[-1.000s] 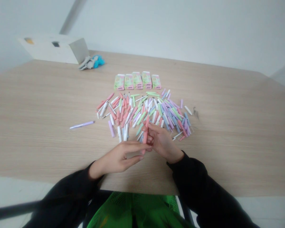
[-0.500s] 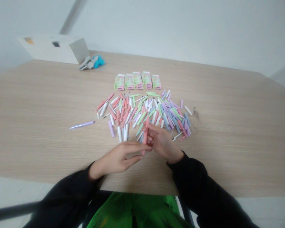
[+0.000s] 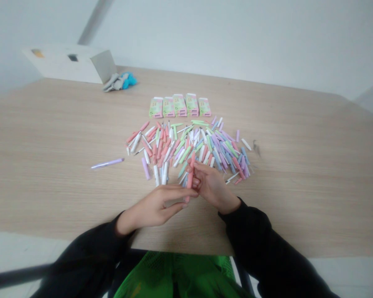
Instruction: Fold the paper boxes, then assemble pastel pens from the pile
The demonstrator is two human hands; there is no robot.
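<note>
My left hand (image 3: pixel 157 205) and my right hand (image 3: pixel 213 185) meet low in the view, over the table's near half. Both hold a salmon-pink pen or pen part (image 3: pixel 190 177), upright between them. My right fingertips pinch its upper part, while my left fingertips reach its lower end. Just beyond my hands lies a wide, fan-shaped spread of loose pastel pen barrels and caps (image 3: pixel 186 149) in pink, white, green, lilac and blue. Several of them lie close to my right fingers.
Five pink-and-green boxes (image 3: pixel 176 106) stand in a row behind the spread. A lilac pen (image 3: pixel 107 163) lies apart on the left of the wooden table (image 3: pixel 49 174). A small metal piece (image 3: pixel 256 148) lies on the right, and a white box (image 3: pixel 71 62) sits behind the far edge.
</note>
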